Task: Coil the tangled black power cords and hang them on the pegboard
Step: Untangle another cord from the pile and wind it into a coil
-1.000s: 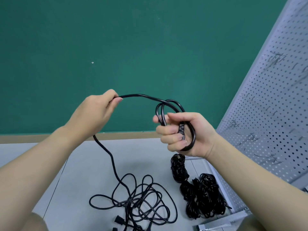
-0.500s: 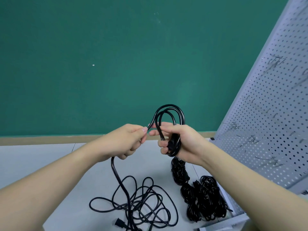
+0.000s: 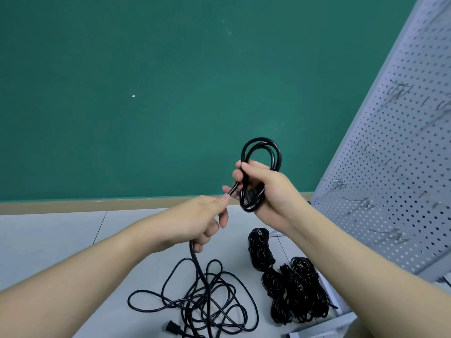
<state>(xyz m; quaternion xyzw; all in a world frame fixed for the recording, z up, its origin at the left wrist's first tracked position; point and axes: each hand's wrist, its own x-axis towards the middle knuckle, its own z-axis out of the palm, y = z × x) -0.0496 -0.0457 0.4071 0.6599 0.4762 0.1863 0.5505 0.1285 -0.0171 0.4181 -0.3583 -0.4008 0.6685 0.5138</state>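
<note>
My right hand [image 3: 264, 189] grips a small coil of black power cord [image 3: 262, 152], a few loops standing up above my fist. My left hand [image 3: 197, 222], just below and to the left, pinches the same cord where it leaves the coil. From my left fist the cord drops to a loose tangle [image 3: 202, 301] on the grey floor, with a plug [image 3: 173, 329] at its near edge. A grey pegboard [image 3: 395, 167] with metal hooks [image 3: 361, 204] leans at the right.
Several black cord bundles [image 3: 292, 286] lie on the floor at the pegboard's foot. A green wall [image 3: 146, 93] with a tan baseboard [image 3: 73, 206] stands behind. A pale flat piece [image 3: 317, 330] lies at the lower right.
My left hand swept from the upper left down to my right hand, laying another loop of cord onto the coil. Both hands dropped lower, then rose slightly.
</note>
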